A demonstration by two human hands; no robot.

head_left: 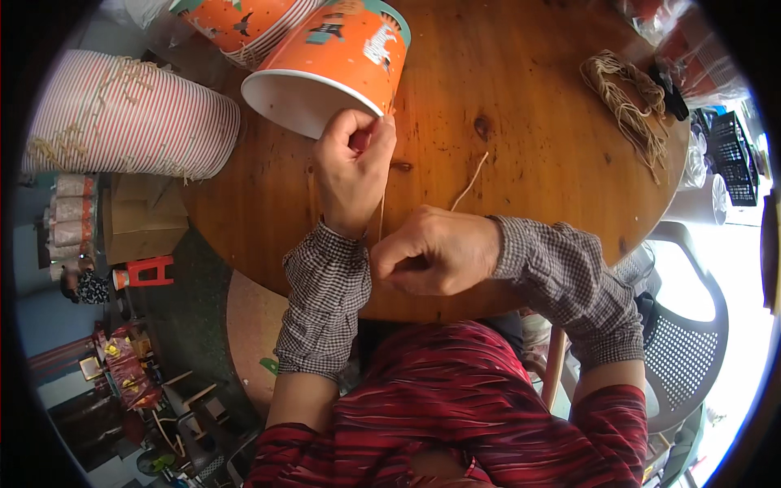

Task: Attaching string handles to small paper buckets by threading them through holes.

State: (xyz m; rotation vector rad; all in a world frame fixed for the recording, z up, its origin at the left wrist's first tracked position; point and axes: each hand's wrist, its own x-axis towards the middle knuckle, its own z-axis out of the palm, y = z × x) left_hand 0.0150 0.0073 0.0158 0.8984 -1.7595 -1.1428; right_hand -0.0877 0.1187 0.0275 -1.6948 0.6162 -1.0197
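Observation:
An orange paper bucket with a white rolled rim lies tilted on the table, its open mouth facing me. My left hand pinches its rim at the lower right corner, fingertips closed. From that pinch a thin tan string runs down to my right hand. The right fingers are curled closed round the string, and its loose end sticks out beyond the knuckles over the table. How the string meets the rim is hidden by my left fingertips.
Another orange bucket lies behind at the upper left. A long nested stack of striped buckets with strings on them rests at the left. A bundle of tan strings lies at the right. The round wooden table ends near my waist.

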